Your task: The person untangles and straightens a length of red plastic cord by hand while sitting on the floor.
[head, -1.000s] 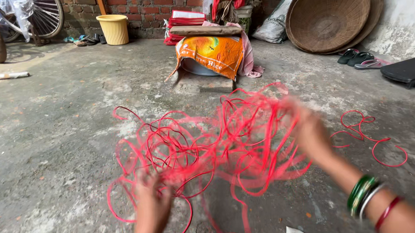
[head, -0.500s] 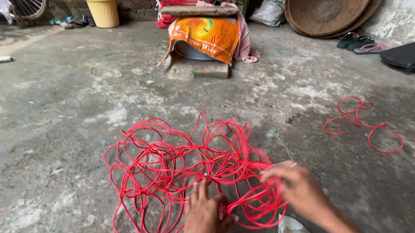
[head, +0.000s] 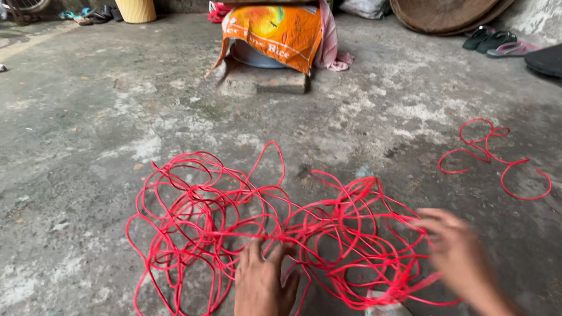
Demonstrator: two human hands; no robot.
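Observation:
A big tangle of thin red cord (head: 233, 223) lies spread on the concrete floor in the head view. My left hand (head: 261, 288) rests flat on the tangle's near middle, fingers apart, pressing strands down. My right hand (head: 459, 254), blurred by motion, is at the tangle's right edge with fingers spread among the loops; whether it grips a strand cannot be told. A separate curl of the same red cord (head: 492, 158) lies apart to the right.
An orange sack (head: 275, 32) drapes over a basin on a block at the back centre. A large woven tray (head: 451, 2) leans at the back right beside sandals (head: 497, 41). A yellow bucket (head: 135, 6) stands at the back left. A small packet (head: 385, 312) lies near my right hand.
The cord was lifted in both hands a second ago and now lies lower and spread wider on the floor. My right hand has moved out to the right side of the tangle.

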